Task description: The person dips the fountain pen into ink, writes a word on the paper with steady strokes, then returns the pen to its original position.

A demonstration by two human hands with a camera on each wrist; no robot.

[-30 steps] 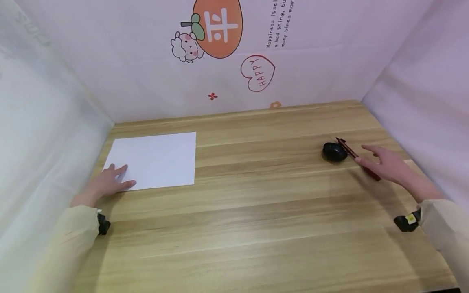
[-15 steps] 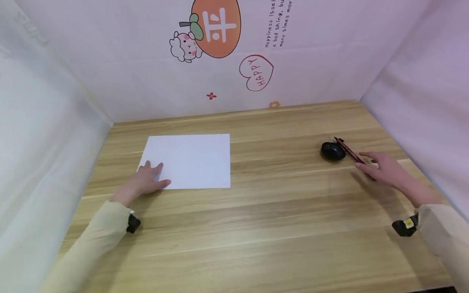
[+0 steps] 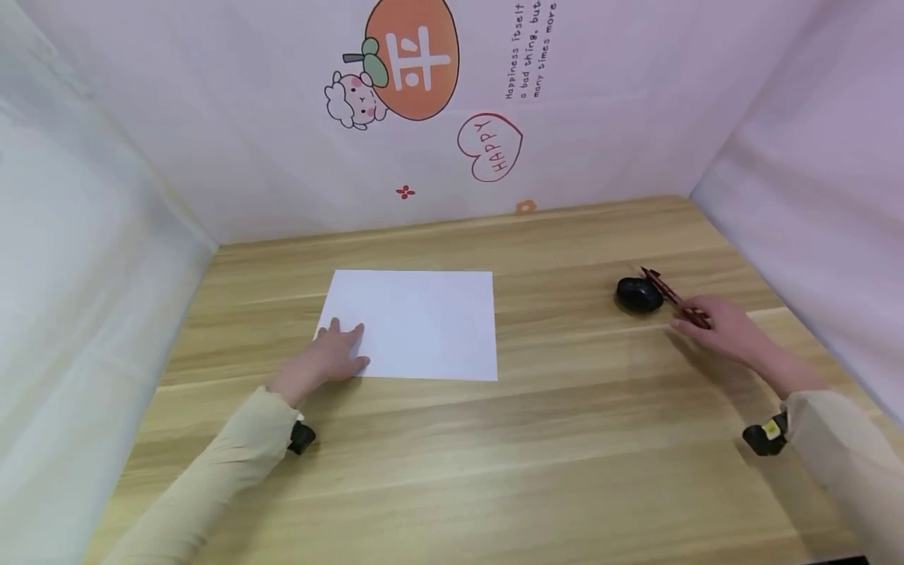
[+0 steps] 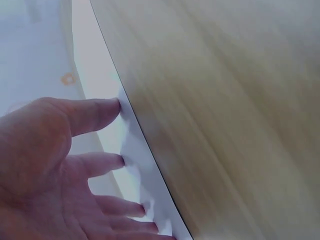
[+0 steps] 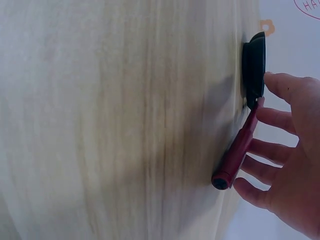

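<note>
A blank white sheet of paper (image 3: 431, 326) lies left of the table's middle. My left hand (image 3: 321, 365) rests on its lower left corner, fingers spread; in the left wrist view the fingertips (image 4: 112, 106) touch the sheet close to its edge. At the right, a slim dark red pen (image 5: 237, 150) slants with its far end against a black, shiny, rounded object (image 3: 639, 295). My right hand (image 3: 723, 329) is at the pen's near part. Its fingers are apart and slightly bent, fingertips at the pen's side, and the thumb is by the black object.
The wood-grain table (image 3: 452, 471) runs back to a white printed cloth (image 3: 600, 118), with more cloth at both sides. A dark edge (image 3: 840, 560) shows at the bottom right.
My left hand has slid the paper to the right, from the table's left side towards the middle. My right hand has moved slightly left, closer round the pen, which stays in place.
</note>
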